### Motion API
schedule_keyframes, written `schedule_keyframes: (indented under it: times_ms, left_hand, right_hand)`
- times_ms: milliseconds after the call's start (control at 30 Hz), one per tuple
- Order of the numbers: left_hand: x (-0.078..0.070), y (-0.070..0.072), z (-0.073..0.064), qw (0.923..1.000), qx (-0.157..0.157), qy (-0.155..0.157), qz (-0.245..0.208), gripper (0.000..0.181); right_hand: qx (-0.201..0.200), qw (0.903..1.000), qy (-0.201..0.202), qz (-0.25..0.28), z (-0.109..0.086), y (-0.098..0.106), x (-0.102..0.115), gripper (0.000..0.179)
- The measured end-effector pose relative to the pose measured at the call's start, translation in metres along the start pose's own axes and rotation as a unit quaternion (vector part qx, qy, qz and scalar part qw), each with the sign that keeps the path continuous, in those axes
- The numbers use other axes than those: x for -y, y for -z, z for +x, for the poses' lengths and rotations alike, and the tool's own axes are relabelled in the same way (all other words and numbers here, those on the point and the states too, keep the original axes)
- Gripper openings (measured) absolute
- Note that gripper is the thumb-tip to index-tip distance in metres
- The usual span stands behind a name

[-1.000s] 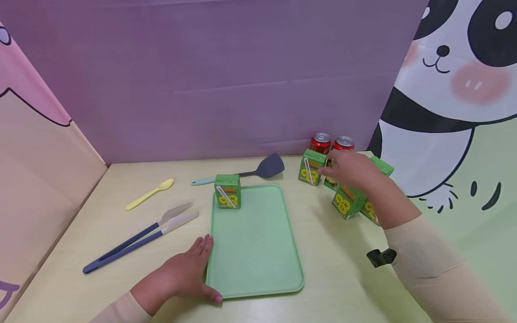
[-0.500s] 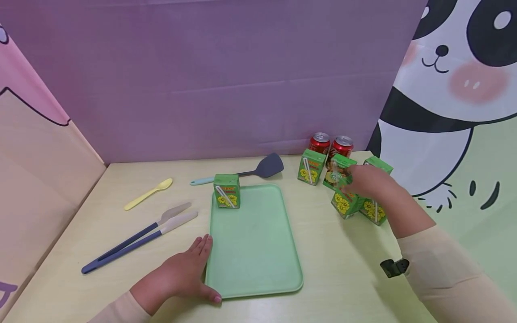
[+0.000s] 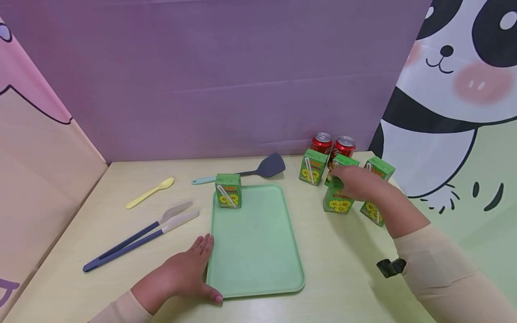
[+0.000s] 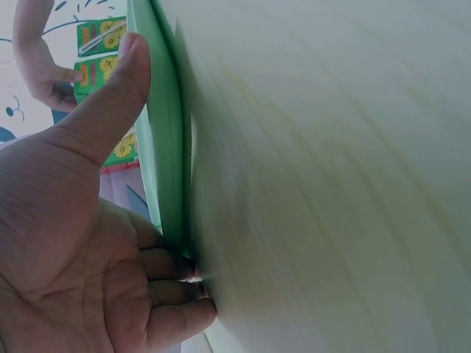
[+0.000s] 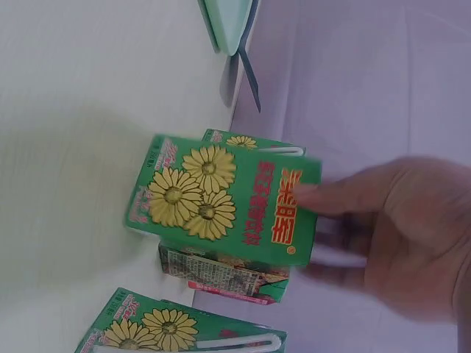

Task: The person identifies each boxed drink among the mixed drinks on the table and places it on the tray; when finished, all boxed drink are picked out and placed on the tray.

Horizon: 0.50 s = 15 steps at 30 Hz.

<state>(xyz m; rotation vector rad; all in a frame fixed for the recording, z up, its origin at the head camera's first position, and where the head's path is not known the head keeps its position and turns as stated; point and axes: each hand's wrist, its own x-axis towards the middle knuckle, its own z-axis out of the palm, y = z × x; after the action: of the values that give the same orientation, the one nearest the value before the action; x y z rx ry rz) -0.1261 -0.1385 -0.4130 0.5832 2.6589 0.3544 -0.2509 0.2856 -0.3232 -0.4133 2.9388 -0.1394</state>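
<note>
My right hand [image 3: 357, 183] pinches a green drink carton [image 3: 338, 202] with yellow flowers by its top end. In the right wrist view the thumb lies on the printed front of this drink carton [image 5: 221, 198], with the fingers behind. Other cartons stand close around it: one carton [image 3: 313, 167] at its back left, another [image 3: 375, 211] at its right, and one partly hidden behind the hand. My left hand [image 3: 186, 273] rests with straight fingers against the left edge of a light green tray [image 3: 258, 242], thumb at its near corner. A single carton [image 3: 228, 192] stands at the tray's far left corner.
Two red cans [image 3: 322, 142] stand behind the right-hand cartons. Behind the tray lies a dark spatula [image 3: 269, 166] with a pale blue handle. On the left lie a yellow spoon [image 3: 150, 193] and blue-handled tongs [image 3: 137, 240]. A purple cloth [image 3: 226, 89] hangs at the back.
My right hand has come from the back carton to the front one and taken hold of its top. That carton has turned and shifted slightly left. The left hand stays on the tray.
</note>
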Motion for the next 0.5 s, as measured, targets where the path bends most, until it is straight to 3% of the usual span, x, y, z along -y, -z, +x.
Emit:
schedule_keyframes:
  times_ms: [100,200,267,400,500]
  left_hand:
    - [0.000,0.000,0.001,1.0000,0.002,-0.001,0.000,0.139]
    - [0.000,0.001,0.001,1.0000,0.005,0.000,0.004,0.139]
    - [0.001,0.001,0.001,1.0000,0.008,0.001,0.005,0.139]
    - [0.000,0.002,0.001,0.9999,0.013,0.006,-0.002,0.139]
    - [0.000,0.003,0.001,0.9999,0.014,0.005,-0.001,0.139]
  right_hand:
    - [0.006,0.9977,0.064,0.020,-0.001,-0.001,0.005,0.039]
    - [0.005,0.9954,0.090,0.032,-0.001,0.002,0.009,0.030]
    - [-0.005,0.9977,0.065,0.019,0.000,0.003,0.012,0.027]
    - [0.002,0.9987,-0.050,-0.007,0.004,0.003,0.016,0.086]
    - [0.032,0.9941,-0.102,-0.015,0.007,0.000,0.018,0.104]
